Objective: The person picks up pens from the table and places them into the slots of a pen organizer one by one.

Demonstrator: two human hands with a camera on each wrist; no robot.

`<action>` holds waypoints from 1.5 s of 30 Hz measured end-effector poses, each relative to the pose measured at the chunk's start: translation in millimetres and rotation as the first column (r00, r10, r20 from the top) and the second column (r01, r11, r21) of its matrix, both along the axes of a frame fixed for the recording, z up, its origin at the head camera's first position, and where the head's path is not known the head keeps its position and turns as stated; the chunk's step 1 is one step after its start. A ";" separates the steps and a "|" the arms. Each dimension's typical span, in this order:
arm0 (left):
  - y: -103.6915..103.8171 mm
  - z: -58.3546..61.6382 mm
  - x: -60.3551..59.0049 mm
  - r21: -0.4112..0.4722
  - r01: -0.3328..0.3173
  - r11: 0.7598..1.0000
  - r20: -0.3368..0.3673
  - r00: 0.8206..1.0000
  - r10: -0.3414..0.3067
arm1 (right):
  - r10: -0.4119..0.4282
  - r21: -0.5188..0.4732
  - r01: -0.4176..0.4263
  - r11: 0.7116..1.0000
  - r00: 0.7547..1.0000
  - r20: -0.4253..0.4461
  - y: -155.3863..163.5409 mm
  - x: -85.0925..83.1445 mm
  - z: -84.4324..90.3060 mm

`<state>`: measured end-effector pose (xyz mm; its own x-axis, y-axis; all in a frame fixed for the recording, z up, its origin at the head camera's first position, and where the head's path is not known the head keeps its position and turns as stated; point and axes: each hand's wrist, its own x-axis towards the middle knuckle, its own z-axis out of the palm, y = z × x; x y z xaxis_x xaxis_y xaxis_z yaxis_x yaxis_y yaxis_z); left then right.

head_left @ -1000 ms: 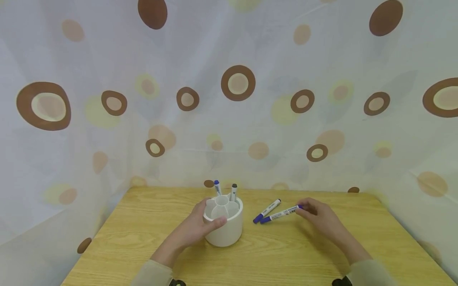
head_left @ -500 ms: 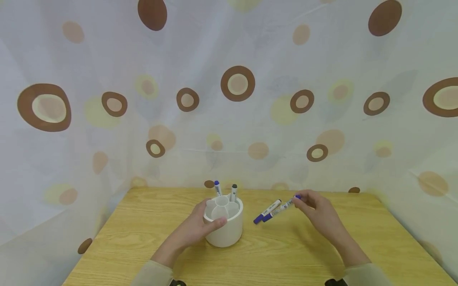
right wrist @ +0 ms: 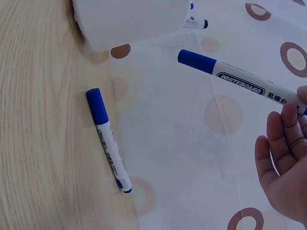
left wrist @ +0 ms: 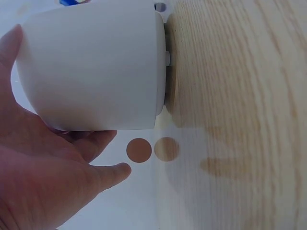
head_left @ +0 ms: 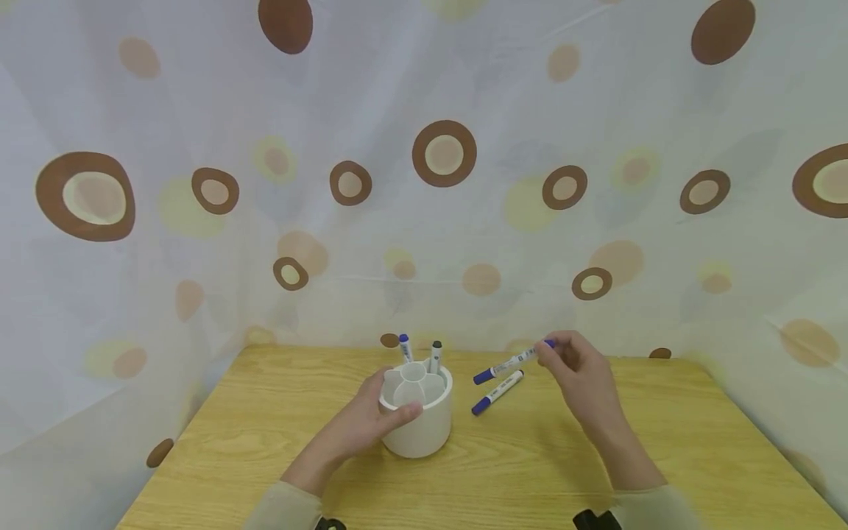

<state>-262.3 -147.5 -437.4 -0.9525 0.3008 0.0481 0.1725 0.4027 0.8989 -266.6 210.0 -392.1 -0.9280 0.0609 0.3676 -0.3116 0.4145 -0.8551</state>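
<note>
My left hand [head_left: 367, 418] grips the near left side of a round white pen holder [head_left: 424, 430], thumb over the rim. The holder has several compartments, and two markers stand in it, one blue-ended [head_left: 405, 349] and one dark-ended [head_left: 435, 356]. My right hand [head_left: 586, 379] pinches a whiteboard marker [right wrist: 240, 82] by its far end, above the table. Its blue cap slants down toward the holder. Another blue-capped marker [right wrist: 109, 141] lies on the table, below the held one in the head view. The left wrist view shows the holder's smooth wall [left wrist: 96, 67] in the palm.
The wood-grain table [head_left: 265, 412] runs up to a pale curtain [head_left: 371, 88] with brown and yellow circles. That curtain also closes in the left and right sides. Dark wrist straps show at both sleeves.
My right hand has raised the marker off the table, away from the one lying there, and moved it up and slightly left. My left hand keeps its grip on the pen holder.
</note>
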 end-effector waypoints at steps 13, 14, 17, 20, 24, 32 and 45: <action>-1.2 -2.4 -2.4 -0.012 0.020 1.000 -0.017 1.000 -0.020 | 0.050 -0.148 -0.066 0.987 0.993 -0.109 -28.4 7.5 17.7; -1.3 -2.7 -2.7 -0.011 0.020 1.000 -0.019 1.000 -0.020 | 0.058 -0.156 -0.076 0.985 0.991 -0.118 -30.9 8.6 19.3; -1.5 -3.0 -2.7 -0.005 0.020 1.000 -0.019 1.000 -0.020 | 0.081 -0.170 -0.104 0.980 0.987 -0.136 -38.0 11.7 22.5; -2.0 -3.5 -2.3 -0.006 0.022 1.000 -0.019 1.000 -0.023 | 0.103 -0.176 -0.127 0.976 0.985 -0.141 -43.3 13.0 23.2; -2.7 -3.5 -2.1 -0.002 0.032 0.999 -0.024 0.999 -0.032 | 0.122 -0.174 -0.147 0.974 0.981 -0.148 -49.4 12.6 22.6; -2.7 -3.5 -3.5 -0.007 0.039 0.999 -0.028 0.999 -0.039 | 0.149 -0.159 -0.174 0.972 0.977 -0.154 -61.6 10.9 21.8; -3.2 -3.5 -4.1 0.005 0.041 0.999 -0.022 0.999 -0.041 | 0.164 -0.042 -0.170 0.985 0.980 -0.116 -73.9 9.7 16.5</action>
<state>-266.5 -150.7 -440.9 -0.9382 0.3388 0.0702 0.2081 0.3904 0.8968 -256.9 136.1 -375.6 -0.8797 -0.0699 0.4703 -0.4678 0.3044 -0.8298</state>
